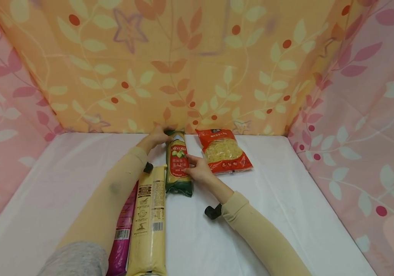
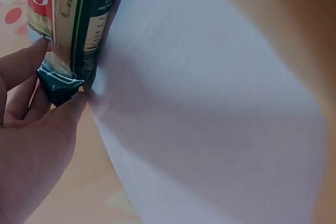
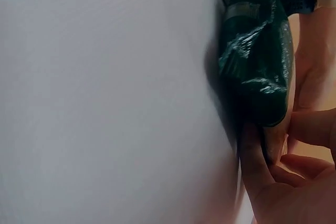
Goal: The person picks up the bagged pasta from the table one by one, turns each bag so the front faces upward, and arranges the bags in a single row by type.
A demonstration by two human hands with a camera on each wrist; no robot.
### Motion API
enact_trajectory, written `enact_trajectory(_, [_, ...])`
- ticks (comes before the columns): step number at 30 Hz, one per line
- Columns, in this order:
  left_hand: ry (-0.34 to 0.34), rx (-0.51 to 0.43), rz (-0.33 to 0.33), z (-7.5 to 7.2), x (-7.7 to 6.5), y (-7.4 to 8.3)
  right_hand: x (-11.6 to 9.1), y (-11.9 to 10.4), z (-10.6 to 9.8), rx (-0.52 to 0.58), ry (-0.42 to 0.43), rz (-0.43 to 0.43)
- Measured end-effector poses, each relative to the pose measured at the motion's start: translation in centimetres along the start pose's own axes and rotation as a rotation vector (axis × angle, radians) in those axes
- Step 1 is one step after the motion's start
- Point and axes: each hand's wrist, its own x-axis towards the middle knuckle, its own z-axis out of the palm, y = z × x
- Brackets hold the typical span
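Note:
A green pasta packet (image 1: 177,163) with a red label lies lengthwise near the back of the white table. At its far end my left hand (image 1: 157,137) holds the packet's dark green tip, with thumb and fingers on either side of it in the left wrist view. My right hand (image 1: 200,170) grips the packet's right edge near the middle. In the right wrist view, fingers (image 3: 254,163) reach under the near end's side while another digit lies on top. The crinkled green end of the packet (image 3: 254,61) faces that camera.
A red bag of pasta (image 1: 224,151) with a clear window lies right of the green packet. Nearer, on the left, a tan packet (image 1: 148,226) lies beside a magenta packet (image 1: 122,234), partly hidden by my left arm. Patterned cloth walls (image 1: 183,69) enclose the white table (image 1: 269,222).

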Motion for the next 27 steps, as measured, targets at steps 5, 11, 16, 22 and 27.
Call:
enact_trajectory(5, [-0.006,0.014,-0.022,0.1,-0.8,0.2,-0.5,0.1,0.4,-0.073,0.027,-0.007])
enact_trajectory(11, [-0.032,0.044,-0.036,0.0,-1.7,0.6,-2.1,-0.6,1.1,-0.138,0.088,0.015])
enact_trajectory(16, [-0.049,0.076,-0.041,-0.2,-2.3,1.1,-3.7,-0.8,1.1,-0.136,0.068,-0.020])
enact_trajectory(22, [-0.046,0.029,-0.040,-0.6,-3.9,1.7,-5.6,-0.6,0.5,-0.100,0.033,-0.059])
enact_trajectory(27, [-0.015,-0.001,-0.005,-1.1,-6.3,2.1,-7.7,-0.5,0.1,-0.150,0.025,-0.113])
